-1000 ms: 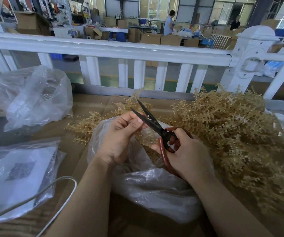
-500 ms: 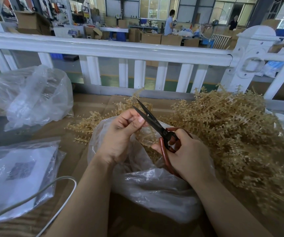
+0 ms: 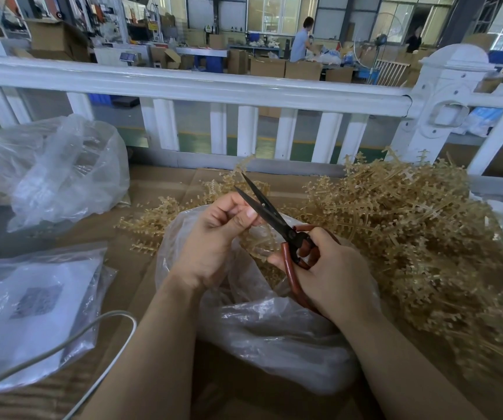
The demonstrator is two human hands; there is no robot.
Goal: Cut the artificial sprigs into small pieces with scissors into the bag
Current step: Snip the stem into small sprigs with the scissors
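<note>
Right hand point(image 3: 332, 274) grips scissors point(image 3: 277, 225), blades apart, pointing up-left; left hand point(image 3: 214, 237) pinches sprig point(image 3: 254, 237) over bag point(image 3: 274, 334).

We see the scissors point(image 3: 277, 221), black-bladed with red-brown loop handles, held over the bag point(image 3: 262, 325) with the blades parted and pointing up and away toward the left. The bag is clear, crumpled plastic, its mouth open upward on the cardboard-covered table, with tan cut bits showing inside. The artificial sprigs point(image 3: 411, 237) are tan, knobbly plastic stems heaped in a large tangled pile just right of the bag, a few spreading behind it to the left.
</note>
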